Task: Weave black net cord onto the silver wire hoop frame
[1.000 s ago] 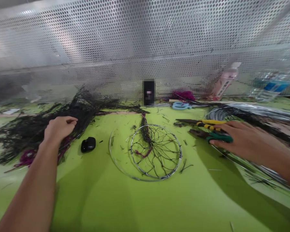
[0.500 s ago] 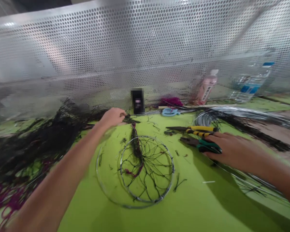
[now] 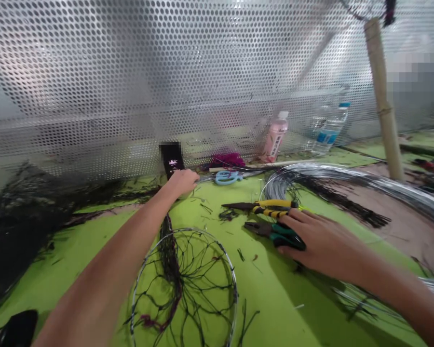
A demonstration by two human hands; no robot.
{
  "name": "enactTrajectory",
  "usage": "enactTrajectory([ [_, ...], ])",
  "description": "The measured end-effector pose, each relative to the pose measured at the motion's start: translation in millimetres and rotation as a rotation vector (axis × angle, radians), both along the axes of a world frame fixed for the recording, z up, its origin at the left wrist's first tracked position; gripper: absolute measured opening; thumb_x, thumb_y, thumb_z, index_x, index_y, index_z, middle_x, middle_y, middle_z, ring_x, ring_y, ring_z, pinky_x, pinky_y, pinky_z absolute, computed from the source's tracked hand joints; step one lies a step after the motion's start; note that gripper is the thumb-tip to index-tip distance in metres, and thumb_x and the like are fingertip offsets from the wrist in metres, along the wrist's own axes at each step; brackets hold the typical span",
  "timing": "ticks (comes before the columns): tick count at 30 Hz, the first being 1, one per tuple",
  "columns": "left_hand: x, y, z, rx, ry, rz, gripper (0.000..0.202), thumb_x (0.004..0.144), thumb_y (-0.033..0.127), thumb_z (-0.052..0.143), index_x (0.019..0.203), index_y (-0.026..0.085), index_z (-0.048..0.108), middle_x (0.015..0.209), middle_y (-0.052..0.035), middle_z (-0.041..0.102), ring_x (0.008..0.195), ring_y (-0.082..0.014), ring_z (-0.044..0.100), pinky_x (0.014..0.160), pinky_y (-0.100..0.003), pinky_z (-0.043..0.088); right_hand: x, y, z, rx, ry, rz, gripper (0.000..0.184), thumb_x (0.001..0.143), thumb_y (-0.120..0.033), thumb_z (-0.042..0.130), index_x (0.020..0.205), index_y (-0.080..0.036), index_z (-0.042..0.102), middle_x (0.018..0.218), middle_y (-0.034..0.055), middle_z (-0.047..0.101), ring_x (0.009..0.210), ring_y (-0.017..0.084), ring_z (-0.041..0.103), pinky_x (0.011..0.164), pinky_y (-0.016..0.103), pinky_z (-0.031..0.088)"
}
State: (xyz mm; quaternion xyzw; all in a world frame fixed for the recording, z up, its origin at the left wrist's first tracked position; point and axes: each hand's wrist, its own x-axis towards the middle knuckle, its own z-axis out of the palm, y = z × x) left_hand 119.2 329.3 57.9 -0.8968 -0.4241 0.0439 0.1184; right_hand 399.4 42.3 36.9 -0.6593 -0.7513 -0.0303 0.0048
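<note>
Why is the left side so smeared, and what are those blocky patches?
Head view: the black strands at left are blurred, likely camera motion; the mesh wall shows soft glare; pixelated patches cover a device by the left hand and a spot top right; the right hand looks sharper.

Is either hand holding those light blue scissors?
No, the light blue scissors lie untouched on the green table, apart from the left hand, while the right hand rests on the green-handled pliers.

Near pliers and far pliers lie right of the wire hoop; scissors and bottle stand behind it.
</note>
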Motion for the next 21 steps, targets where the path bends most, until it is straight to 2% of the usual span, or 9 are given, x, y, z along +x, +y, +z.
enactTrajectory([
  [4, 3.6, 1.1, -4.8, 0.012, -0.002, -0.001, 0.036, 0.099, 0.037, 0.065, 0.13, 0.018, 0.061, 0.13, -0.0106, 0.063, 0.111, -0.0249, 0.066, 0.093, -0.046, 0.058, -2.9, -1.2, 2.4, 0.002, 0.007, 0.006, 0.03, 0.092, -0.042, 0.058, 0.112, -0.019, 0.063, 0.12, 0.0144, 0.065, 0.109, 0.039, 0.067, 0.089, 0.06, 0.056],
  [10, 2.2, -10.5, -6.3, 0.003, -0.01, -0.041, 0.036, 0.1, 0.037, 0.065, 0.13, 0.018, 0.061, 0.131, -0.0108, 0.063, 0.111, -0.025, 0.066, 0.093, -0.046, 0.058, -3.0, -1.3, 2.6, 0.012, 0.029, 0.017, 0.026, 0.093, -0.041, 0.056, 0.109, -0.021, 0.061, 0.119, 0.0159, 0.065, 0.107, 0.039, 0.067, 0.087, 0.058, 0.057],
  [15, 7.4, -13.9, -4.6, -0.014, 0.01, -0.012, 0.036, 0.1, 0.037, 0.065, 0.13, 0.018, 0.061, 0.13, -0.0106, 0.063, 0.111, -0.0248, 0.066, 0.093, -0.046, 0.058, -2.1, -1.3, 4.1, -0.004, 0.043, 0.029, 0.028, 0.094, -0.041, 0.056, 0.112, -0.019, 0.061, 0.119, 0.0167, 0.064, 0.107, 0.04, 0.066, 0.087, 0.06, 0.056],
  [21, 25.1, -10.6, 2.9, -0.035, 0.034, -0.011, 0.037, 0.099, 0.037, 0.066, 0.13, 0.017, 0.061, 0.13, -0.0111, 0.063, 0.111, -0.0254, 0.066, 0.093, -0.046, 0.058, -5.3, -1.3, 10.3, -0.023, 0.063, 0.023, 0.033, 0.094, -0.042, 0.058, 0.114, -0.016, 0.061, 0.116, 0.0166, 0.064, 0.106, 0.04, 0.065, 0.087, 0.06, 0.056],
])
